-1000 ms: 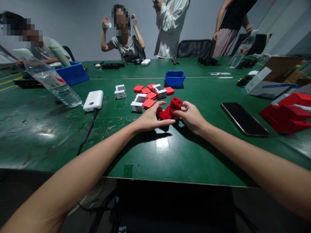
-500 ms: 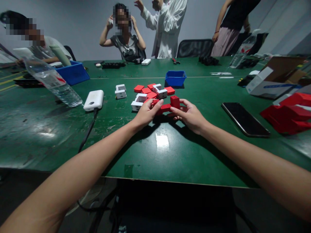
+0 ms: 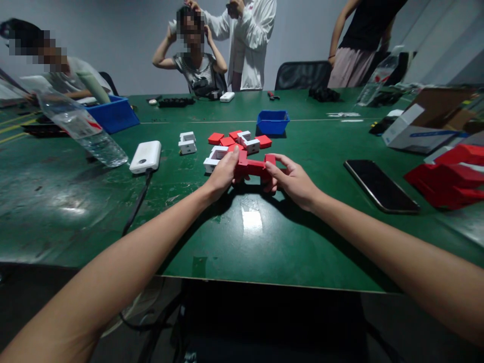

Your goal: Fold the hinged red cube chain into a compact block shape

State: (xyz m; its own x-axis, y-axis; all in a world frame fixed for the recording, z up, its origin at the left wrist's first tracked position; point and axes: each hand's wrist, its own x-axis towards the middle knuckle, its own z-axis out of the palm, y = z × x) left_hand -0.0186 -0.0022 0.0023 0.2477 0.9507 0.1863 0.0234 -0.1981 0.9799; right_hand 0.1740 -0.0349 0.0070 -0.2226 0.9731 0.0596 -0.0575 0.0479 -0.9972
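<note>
A red plastic piece (image 3: 254, 168) is held between both my hands just above the green table (image 3: 242, 237). My left hand (image 3: 221, 175) grips its left end with the fingers wrapped round it. My right hand (image 3: 293, 180) pinches its right end between thumb and fingers. Right behind it lies a cluster of red flat pieces (image 3: 227, 141) and white housings (image 3: 250, 145), with two more white housings (image 3: 187, 142) apart to the left.
A small blue bin (image 3: 272, 122) stands behind the cluster. A white power bank (image 3: 145, 156) with a cable and a water bottle (image 3: 77, 123) lie left, a black phone (image 3: 380, 185) and red stacked parts (image 3: 449, 176) right. People sit and stand at the far side.
The red piece has been turned from tilted to level and shifted a little away from me. My left hand has closed on its left end. The people at the far side moved their arms.
</note>
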